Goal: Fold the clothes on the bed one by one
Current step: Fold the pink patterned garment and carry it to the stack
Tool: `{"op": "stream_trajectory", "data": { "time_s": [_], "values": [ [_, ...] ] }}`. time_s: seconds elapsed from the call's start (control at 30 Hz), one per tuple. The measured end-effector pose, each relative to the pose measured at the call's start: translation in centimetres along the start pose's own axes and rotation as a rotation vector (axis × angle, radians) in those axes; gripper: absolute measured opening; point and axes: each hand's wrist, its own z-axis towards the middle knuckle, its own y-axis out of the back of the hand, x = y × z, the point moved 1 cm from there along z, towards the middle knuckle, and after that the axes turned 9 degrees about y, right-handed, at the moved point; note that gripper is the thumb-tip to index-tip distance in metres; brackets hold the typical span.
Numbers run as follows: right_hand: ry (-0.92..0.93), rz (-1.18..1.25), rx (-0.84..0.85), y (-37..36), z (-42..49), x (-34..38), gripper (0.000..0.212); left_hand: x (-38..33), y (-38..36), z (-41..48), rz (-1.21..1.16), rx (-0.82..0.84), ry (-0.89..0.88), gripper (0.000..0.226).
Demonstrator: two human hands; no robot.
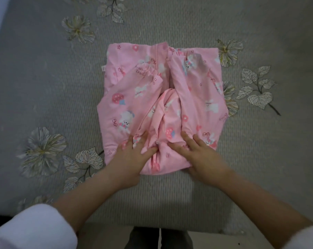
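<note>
The fingers (185, 139) of both hands lie spread and fairly straight, pressing down on top of the cloth; none is curled round a fold. The left hand (132, 157) and the right hand (202, 155) rest side by side on the near end of a pink garment (193, 97), thumbs pointing inward toward each other. The fabric is bunched into a ridge between the thumbs. Some of the left fingertips sink into wrinkles and are partly hidden.

The pink garment is printed with small white animals, bows and strawberries. It lies partly folded into a rough rectangle, with both of its long arms laid inward over the front and meeting along the middle. It sits about midway between the left and right sides of the bed (62, 87), its near end close to the bed's near edge and its far end toward the middle.

The bed is covered by a grey ribbed spread with embroidered flowers and leaves. Both forearms are bare, with white cuffs (32, 229) pushed up toward the elbows. Below the near edge, dark trouser legs (143, 238) show.
</note>
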Motion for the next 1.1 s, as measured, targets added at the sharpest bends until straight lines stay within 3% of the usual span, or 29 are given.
{"op": "stream_trajectory", "data": {
  "time_s": [0.13, 0.27, 0.33, 0.4, 0.5, 0.57, 0.63, 0.7, 0.8, 0.87, 1.03, 1.1],
  "values": [
    [0.042, 0.336, 0.024, 5.1, -0.8, -0.7, 0.061, 0.7, 5.6, -0.2, -0.378, 0.267, -0.071, 0.074],
    [-0.036, 0.619, 0.342, 8.3, -2.4, -0.6, 0.034, 0.3, 9.6, -2.2, -0.540, 0.677, -0.033, 0.036],
    [-0.109, 0.757, 0.509, 9.2, -3.1, -0.4, 0.038, 0.0, 10.7, -2.8, -0.610, 0.851, -0.031, 0.029],
    [-0.191, 0.912, 0.639, 9.6, -3.4, -0.6, 0.038, 0.0, 11.8, -3.2, -0.688, 0.900, -0.008, 0.031],
    [-0.304, 1.080, 0.632, 10.4, -2.8, -1.7, 0.034, 1.2, 12.9, -3.2, -0.625, 0.640, 0.049, 0.056],
    [-0.380, 1.116, 0.545, 11.2, -1.9, -3.1, 0.046, 1.6, 13.0, -3.0, -0.499, 0.242, 0.089, 0.066],
    [-0.413, 1.084, 0.447, 12.1, -0.7, -4.5, 0.050, 0.9, 12.8, -3.2, -0.349, -0.254, 0.113, 0.058],
    [-0.437, 0.994, 0.318, 13.3, 0.3, -5.7, 0.043, -1.0, 11.6, -3.7, -0.181, -0.535, 0.095, 0.056],
    [-0.405, 0.797, 0.096, 14.4, 1.3, -6.9, 0.027, -4.2, 8.0, -3.5, -0.087, -0.555, -0.037, 0.056],
    [-0.379, 0.631, -0.049, 14.2, 1.7, -6.9, 0.022, -4.9, 6.2, -2.2, -0.065, -0.485, 0.019, 0.058],
    [-0.172, -0.038, -0.664, 9.9, -0.6, -3.2, 0.043, -4.6, 4.1, 1.3, -0.091, -0.441, 0.161, 0.060],
    [-0.056, -0.179, -0.655, 6.8, -1.8, -1.7, 0.052, -4.4, 3.6, 1.9, -0.109, -0.454, 0.174, 0.061]
  ]
}}
